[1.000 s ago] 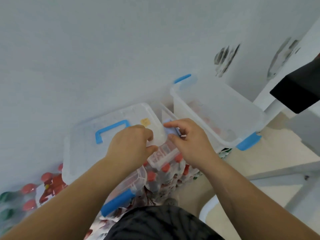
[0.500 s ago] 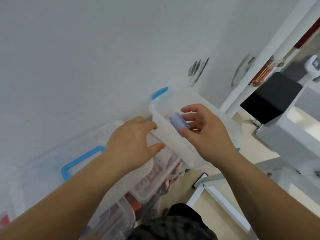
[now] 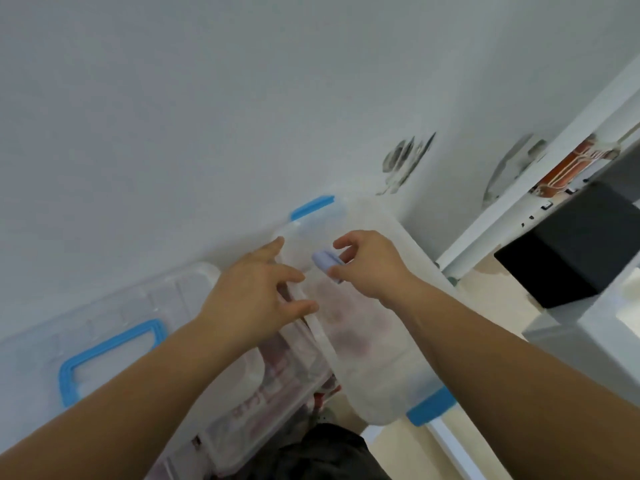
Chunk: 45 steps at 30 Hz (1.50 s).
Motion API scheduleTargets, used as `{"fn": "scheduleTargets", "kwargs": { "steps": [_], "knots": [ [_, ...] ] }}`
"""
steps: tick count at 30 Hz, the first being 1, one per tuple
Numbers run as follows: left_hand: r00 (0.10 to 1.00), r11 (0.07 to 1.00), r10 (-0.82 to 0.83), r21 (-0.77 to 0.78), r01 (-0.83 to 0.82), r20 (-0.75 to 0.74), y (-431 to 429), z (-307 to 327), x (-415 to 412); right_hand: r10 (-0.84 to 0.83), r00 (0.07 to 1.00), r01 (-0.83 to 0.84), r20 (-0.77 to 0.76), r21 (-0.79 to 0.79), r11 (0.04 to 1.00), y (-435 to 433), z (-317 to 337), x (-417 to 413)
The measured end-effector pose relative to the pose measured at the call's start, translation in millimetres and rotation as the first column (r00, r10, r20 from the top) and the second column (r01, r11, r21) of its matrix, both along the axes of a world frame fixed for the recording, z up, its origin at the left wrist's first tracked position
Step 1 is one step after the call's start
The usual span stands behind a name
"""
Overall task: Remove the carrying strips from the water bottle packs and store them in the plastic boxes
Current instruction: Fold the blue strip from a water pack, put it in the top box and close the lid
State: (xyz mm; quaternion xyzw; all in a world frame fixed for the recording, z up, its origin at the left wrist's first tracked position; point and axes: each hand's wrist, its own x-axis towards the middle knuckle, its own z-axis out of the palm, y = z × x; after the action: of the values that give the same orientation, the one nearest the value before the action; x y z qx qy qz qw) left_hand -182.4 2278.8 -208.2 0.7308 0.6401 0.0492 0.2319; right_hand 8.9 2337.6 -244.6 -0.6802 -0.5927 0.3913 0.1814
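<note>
My right hand [image 3: 367,263] pinches a small pale blue carrying strip [image 3: 325,261] between thumb and fingers, above the open clear plastic box [image 3: 391,362] with blue latches. My left hand [image 3: 256,296] hovers beside it with fingers spread and relaxed, over the near rim of that box, holding nothing. Reddish shapes show dimly through the box's cloudy wall. Left of it stands a second clear box, closed by a lid [image 3: 114,327] with a blue handle. Red-capped bottle packs [image 3: 277,386] show blurred below, between the boxes.
A white wall fills the upper view. At right stands a white shelf frame [image 3: 540,188] with a black box [image 3: 575,244] and an orange-patterned item. Beige floor lies under the shelf. My dark clothing is at the bottom edge.
The view swung up and right. My right hand carried the strip from the pack to above the open box. My left hand let go of the pack and opened its fingers.
</note>
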Motion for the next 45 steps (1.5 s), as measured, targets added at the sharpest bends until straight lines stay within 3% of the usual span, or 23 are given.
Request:
{"fn": "scheduleTargets", "kwargs": {
  "steps": [8,12,23,29,36,40,43,45],
  "knots": [
    [0.999,0.999,-0.017,-0.034,0.016,-0.03,-3,2,2,-0.066,0.997,0.059,-0.035,-0.173,0.983,10,-48,-13],
    [0.999,1.0,-0.017,-0.012,0.017,-0.044,-2,-3,5,-0.072,0.997,0.075,0.027,-0.121,0.99,11,-60,-15],
    [0.997,0.997,-0.081,-0.015,0.082,0.007,-3,-7,3,-0.059,0.998,0.058,0.0,-0.142,0.988,10,-70,-35],
    [0.996,0.996,-0.085,0.013,0.085,-0.02,-2,-11,4,-0.015,0.996,-0.008,-0.085,-0.259,0.966,13,-64,-32],
    [0.998,0.998,-0.058,0.015,0.058,-0.029,-5,-9,5,0.162,0.986,-0.149,0.036,-0.236,0.96,15,-57,-28],
    [0.998,0.997,-0.054,0.044,0.055,-0.014,-9,-4,3,0.265,0.945,-0.231,0.193,-0.181,0.956,13,-38,-24],
    [0.999,0.995,-0.039,0.087,0.038,0.007,-16,1,-7,0.206,0.955,-0.195,0.216,-0.069,0.978,11,-18,-13],
    [1.0,0.993,-0.016,0.113,0.015,0.009,-25,8,-19,0.076,0.98,-0.089,0.182,0.059,0.994,7,-1,-10]
  ]
}}
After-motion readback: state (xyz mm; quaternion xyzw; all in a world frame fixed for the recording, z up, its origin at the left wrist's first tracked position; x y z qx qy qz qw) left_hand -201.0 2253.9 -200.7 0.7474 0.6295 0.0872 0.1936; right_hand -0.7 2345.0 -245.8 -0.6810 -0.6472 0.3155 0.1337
